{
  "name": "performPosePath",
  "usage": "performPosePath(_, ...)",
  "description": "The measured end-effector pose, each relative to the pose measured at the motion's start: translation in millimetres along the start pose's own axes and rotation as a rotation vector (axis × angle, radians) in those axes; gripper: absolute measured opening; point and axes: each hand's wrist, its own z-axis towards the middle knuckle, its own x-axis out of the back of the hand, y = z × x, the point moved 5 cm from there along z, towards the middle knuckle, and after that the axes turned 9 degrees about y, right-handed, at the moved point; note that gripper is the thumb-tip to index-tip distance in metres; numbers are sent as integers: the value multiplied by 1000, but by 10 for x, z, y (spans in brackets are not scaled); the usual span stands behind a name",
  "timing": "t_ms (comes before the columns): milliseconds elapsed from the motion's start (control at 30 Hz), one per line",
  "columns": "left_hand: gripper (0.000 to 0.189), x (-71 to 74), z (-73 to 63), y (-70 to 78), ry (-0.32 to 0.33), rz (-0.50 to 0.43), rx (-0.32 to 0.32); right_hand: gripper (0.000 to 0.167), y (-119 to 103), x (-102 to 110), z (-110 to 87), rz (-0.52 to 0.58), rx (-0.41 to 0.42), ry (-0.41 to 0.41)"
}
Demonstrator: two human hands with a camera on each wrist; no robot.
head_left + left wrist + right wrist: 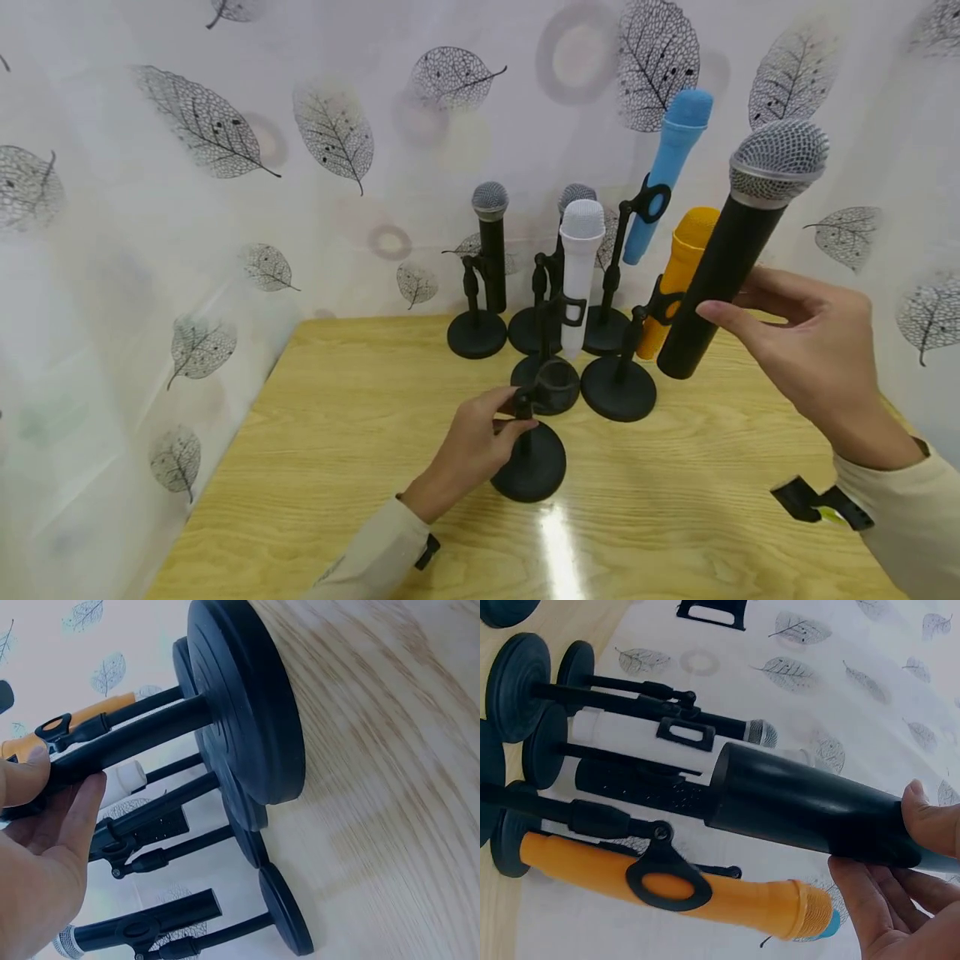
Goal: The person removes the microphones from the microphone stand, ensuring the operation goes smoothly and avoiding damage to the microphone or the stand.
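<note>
My left hand (pixel 468 446) grips the upper part of a black microphone stand (pixel 531 465), whose round base is on the table. In the left wrist view, thumb and fingers close round the pole of this stand (pixel 142 737). Over at the right, my right hand (pixel 813 350) holds a black microphone (pixel 723 271) by its handle, raised and tilted with the silver mesh head up. The right wrist view shows thumb and fingers pinching the black microphone (pixel 810 799); its head is out of sight there. The microphone is apart from the held stand.
Behind stand several black stands bearing microphones: a white one (pixel 582 250), a blue one (pixel 667 167), an orange one (pixel 663 333), and black ones, such as the black microphone at the left (pixel 492 258). All are on a wooden table (pixel 337 433) before a leaf-patterned backdrop (pixel 360 242).
</note>
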Motion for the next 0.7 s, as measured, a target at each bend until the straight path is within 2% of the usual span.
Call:
performPosePath(133, 27, 59, -30, -21, 3, 11, 12, 45, 123, 47, -15, -46, -24, 14)
performPosePath(333, 26, 199, -59, -70, 34, 28, 24, 45, 289, 100, -20, -58, -77, 22)
performPosePath(500, 24, 321, -77, -121, 68, 86, 36, 45, 442, 123, -35, -69, -143, 6)
performPosePath(700, 28, 463, -93, -210, 116, 104, 72, 46, 607, 164, -58, -96, -194, -16)
